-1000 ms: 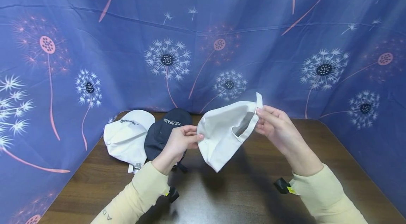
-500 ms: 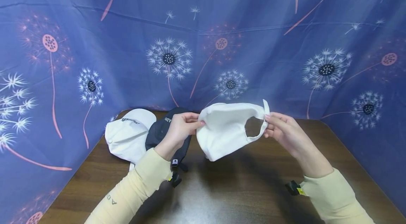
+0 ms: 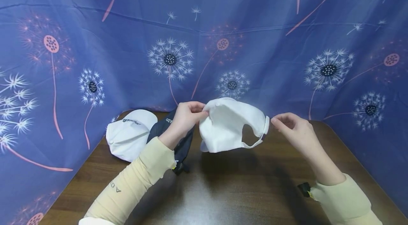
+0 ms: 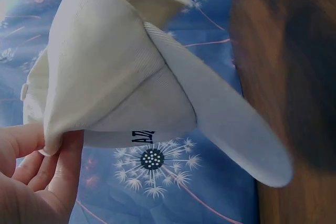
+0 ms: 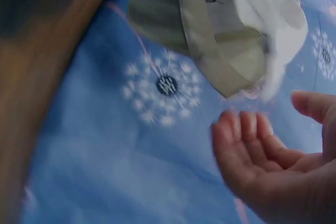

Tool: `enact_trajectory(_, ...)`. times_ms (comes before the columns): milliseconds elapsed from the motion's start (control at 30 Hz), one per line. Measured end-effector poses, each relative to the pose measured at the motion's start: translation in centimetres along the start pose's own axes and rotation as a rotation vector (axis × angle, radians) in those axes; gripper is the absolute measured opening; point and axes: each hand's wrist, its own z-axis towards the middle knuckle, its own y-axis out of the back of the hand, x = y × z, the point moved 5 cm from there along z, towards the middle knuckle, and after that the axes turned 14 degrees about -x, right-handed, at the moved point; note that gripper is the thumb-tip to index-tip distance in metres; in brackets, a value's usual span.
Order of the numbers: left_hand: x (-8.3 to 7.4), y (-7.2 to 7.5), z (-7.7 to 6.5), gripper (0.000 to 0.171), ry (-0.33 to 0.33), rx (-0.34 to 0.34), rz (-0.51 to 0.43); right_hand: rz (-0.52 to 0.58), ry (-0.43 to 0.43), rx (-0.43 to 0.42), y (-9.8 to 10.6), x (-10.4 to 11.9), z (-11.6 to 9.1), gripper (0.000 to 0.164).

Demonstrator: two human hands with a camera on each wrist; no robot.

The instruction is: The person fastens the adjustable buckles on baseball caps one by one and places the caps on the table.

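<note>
Only the left fingers (image 4: 69, 166) pinched the raised white cap (image 3: 221, 127) above the desk (image 3: 229, 189), so a slack pinch could have dropped it; the right fingers (image 5: 249, 128), loosely curled, seemed empty beside its strap (image 3: 267, 125).

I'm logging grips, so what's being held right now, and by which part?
The left hand pinches the raised white cap by its crown; the right hand holds nothing.
</note>
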Motion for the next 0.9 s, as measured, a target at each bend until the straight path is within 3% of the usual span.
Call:
enact_trajectory(67, -0.3, -0.2, 0.1, 0.014, 0.007, 0.008, 0.019, -0.139, 0.089, -0.087, 0.6, 0.7, 0.0, 0.036)
enact_trajectory(133, -0.6, -0.3, 0.2, 0.013, 0.013, 0.018, 0.041, -0.156, 0.155, -0.123, 0.7, 1.4, -0.1, 0.036)
enact_trajectory(300, -1.2, -0.9, 0.3, 0.013, -0.03, 0.054, 0.096, -0.078, 0.29, -0.088, -0.1, 2.6, 0.1, 0.042)
enact_trajectory(467, -1.8, -1.8, 0.3, 0.013, -0.089, 0.101, 0.134, -0.064, 0.368, -0.01, -1.4, 2.8, 0.7, 0.056)
enact_trajectory(700, -2.1, -3.2, 0.1, 0.014, -0.156, 0.18, 0.156, -0.052, 0.402, 0.107, -2.7, 2.8, 1.1, 0.07)
enact_trajectory(900, -2.5, -4.3, -0.2, 0.013, -0.188, 0.251, 0.156, -0.058, 0.364, 0.179, -3.3, 2.1, 1.1, 0.063)
